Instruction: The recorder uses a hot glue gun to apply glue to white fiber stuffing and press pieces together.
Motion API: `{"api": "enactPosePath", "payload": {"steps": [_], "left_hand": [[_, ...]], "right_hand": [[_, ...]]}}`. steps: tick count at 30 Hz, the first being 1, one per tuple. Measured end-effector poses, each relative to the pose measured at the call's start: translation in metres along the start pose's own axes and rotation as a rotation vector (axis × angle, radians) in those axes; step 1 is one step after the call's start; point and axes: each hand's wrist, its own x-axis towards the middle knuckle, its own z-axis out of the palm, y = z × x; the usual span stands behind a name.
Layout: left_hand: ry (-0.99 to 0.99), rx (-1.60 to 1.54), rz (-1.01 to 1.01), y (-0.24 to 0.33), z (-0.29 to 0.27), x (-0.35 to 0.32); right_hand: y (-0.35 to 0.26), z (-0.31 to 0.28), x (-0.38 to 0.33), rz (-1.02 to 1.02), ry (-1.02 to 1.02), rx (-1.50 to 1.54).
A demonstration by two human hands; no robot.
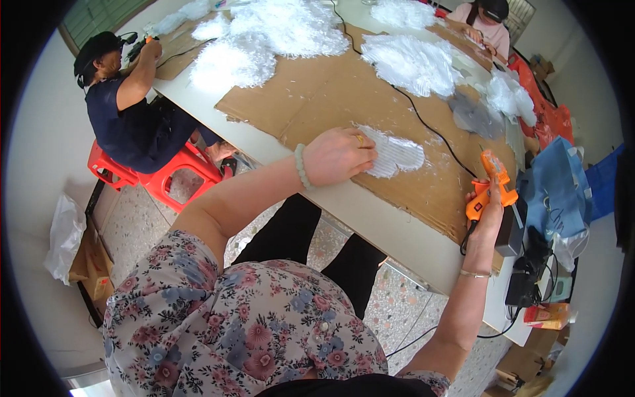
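Note:
On the brown cardboard in front of me lies a white ribbed piece with a fringed, fluffy edge. My left hand is closed at its left end, fingers bent together over it; the thumb and the exact grip are hidden. At the right edge of the table, my right hand grips an orange hot glue gun. Its nozzle points away from me, and the gun is apart from the white piece. A black cord hangs from its lower end.
Fluffy white piles cover the table's far side. A black cable crosses the cardboard. To the right are a blue bag and black box. One co-worker sits on a red stool; another works at far right.

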Motion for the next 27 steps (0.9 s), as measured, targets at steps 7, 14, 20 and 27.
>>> {"api": "enactPosePath", "payload": {"steps": [7, 14, 20, 27], "left_hand": [[0.031, -0.009, 0.023, -0.003, 0.004, -0.002], [0.012, 0.005, 0.025, -0.003, -0.001, -0.002], [0.013, 0.011, 0.021, -0.001, 0.001, 0.000], [0.068, 0.039, 0.058, -0.004, 0.004, 0.002]], "right_hand": [[-0.003, 0.005, -0.006, -0.115, -0.096, 0.005], [-0.016, 0.046, -0.010, -0.065, -0.249, -0.027], [-0.005, 0.081, 0.005, -0.043, -0.278, 0.030], [0.010, 0.084, 0.004, -0.045, -0.307, 0.010]]}}
